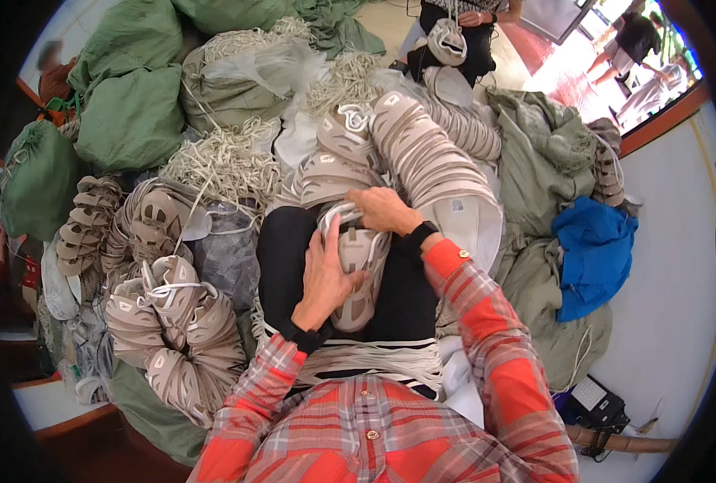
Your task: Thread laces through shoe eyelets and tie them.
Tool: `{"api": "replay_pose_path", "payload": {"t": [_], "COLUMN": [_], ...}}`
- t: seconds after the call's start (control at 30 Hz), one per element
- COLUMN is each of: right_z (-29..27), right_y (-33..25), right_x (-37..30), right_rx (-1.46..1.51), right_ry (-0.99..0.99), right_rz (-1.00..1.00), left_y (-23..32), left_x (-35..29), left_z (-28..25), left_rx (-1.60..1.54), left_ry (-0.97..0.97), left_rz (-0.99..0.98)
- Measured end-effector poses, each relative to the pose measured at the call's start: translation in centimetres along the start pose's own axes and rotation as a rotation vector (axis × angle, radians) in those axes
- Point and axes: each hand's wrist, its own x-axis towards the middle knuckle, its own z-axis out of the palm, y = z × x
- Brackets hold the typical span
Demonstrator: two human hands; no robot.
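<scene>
A beige shoe upper point(360, 256) lies lengthwise in my lap, between my black-trousered thighs. My left hand point(326, 278) holds its left side, with the fingers reaching up along it and the thumb across its front. At the upper's far end my right hand point(382, 211) is closed, its index finger bent at the opening; whether a lace is pinched there I cannot tell. White lacing point(343, 211) shows between the two hands. Just beyond them sits a stack of similar uppers point(326, 173). A bundle of pale laces point(374, 362) lies across my lap near my waist.
A long row of nested uppers point(430, 153) stretches away at far right. Left stand a ring of uppers point(177, 338), a heap of loose laces point(225, 165) and green sacks point(129, 117). Blue cloth point(595, 253) lies right. Another person's hand point(475, 18) shows at the back.
</scene>
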Motion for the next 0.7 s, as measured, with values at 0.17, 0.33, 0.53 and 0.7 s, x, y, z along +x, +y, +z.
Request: {"api": "replay_pose_path", "payload": {"t": [0.17, 0.33, 0.53, 0.7], "right_z": [-0.7, -0.4, -2.6, -2.8], "right_y": [0.6, 1.4, -2.3, -5.2], "right_x": [1.3, 1.0, -3.1, -3.5], "right_rx": [-0.041, -0.053, 0.157, -0.172], "right_ry": [0.035, -0.048, 0.268, 0.143], "right_rz": [-0.082, -0.048, -0.115, -0.121], "left_y": [-1.5, -2.1, -1.2, -3.4], "left_x": [3.6, 6.6, 10.7, 7.4], "left_z": [-2.0, -4.0, -6.3, -4.7], "left_rx": [0.01, -0.018, 0.216, -0.043], "left_ry": [-0.107, -0.448, -0.713, -0.366], "left_rz": [0.032, 0.13, 0.106, 0.117]}}
